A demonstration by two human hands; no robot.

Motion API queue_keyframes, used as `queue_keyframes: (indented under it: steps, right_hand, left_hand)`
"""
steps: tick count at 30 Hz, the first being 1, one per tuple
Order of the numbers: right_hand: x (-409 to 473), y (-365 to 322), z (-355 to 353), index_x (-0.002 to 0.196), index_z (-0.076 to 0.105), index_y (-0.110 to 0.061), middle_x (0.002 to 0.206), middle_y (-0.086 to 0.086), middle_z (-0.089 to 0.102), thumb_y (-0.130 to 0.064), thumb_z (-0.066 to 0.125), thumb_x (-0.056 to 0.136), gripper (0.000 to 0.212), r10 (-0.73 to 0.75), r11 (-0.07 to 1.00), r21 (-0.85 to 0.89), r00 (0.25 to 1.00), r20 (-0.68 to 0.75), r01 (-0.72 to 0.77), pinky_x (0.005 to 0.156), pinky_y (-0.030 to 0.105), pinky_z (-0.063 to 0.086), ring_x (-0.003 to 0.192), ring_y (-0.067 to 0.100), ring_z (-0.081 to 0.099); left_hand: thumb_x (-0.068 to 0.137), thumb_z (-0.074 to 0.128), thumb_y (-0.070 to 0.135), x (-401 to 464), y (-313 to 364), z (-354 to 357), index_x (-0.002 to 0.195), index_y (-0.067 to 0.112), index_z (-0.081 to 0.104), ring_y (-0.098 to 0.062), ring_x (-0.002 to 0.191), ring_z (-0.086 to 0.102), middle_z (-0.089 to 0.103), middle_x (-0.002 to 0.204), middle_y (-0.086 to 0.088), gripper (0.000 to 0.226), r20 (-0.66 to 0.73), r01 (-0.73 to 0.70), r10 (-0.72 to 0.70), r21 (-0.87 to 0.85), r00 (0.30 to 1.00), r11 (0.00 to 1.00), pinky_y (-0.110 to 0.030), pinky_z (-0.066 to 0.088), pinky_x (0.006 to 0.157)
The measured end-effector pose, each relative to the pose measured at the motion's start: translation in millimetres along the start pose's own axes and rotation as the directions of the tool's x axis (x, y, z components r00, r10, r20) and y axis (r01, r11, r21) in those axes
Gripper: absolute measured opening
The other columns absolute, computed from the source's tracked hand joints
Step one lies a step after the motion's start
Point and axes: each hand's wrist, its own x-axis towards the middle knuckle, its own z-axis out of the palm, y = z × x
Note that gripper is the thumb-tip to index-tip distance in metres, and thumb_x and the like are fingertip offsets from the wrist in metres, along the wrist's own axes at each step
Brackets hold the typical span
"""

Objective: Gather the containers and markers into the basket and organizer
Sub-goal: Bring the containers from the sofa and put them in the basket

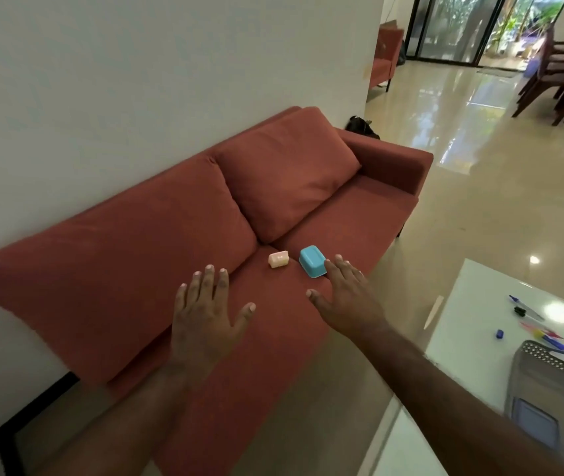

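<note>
- As both arms reach over the red sofa (157, 269), the right hand (346, 297), fingers spread, nears the upturned blue container (312, 266); the left hand (205, 317), also spread, trails the pale container (278, 260)
- Markers (528, 312) and grey basket (548, 369) wait on the white counter (473, 321), well apart

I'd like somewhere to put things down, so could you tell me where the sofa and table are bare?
Bare: the sofa seat between the blue container and the far armrest. Crowded: the white table, where markers lie beside the grey basket.
</note>
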Motion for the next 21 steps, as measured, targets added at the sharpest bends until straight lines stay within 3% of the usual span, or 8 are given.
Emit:
queue_keyframes:
  steps: [21]
  right_hand:
    - [132.3,0.8,34.7,0.156,0.021,-0.019,0.164,0.004,0.017,-0.061,0.046,0.092,0.080,0.237,0.971,-0.045,0.970,0.055,-0.235,0.122,0.037,0.017,0.150,0.021,0.017]
  left_hand:
    - [0.088,0.028,0.071,179.0,-17.4,86.3,0.149,0.012,0.039,-0.032,0.143,0.037,0.038,0.155,-0.015,0.086,0.119,-0.145,0.156,-0.096,0.981,0.985,-0.051,0.028,0.116]
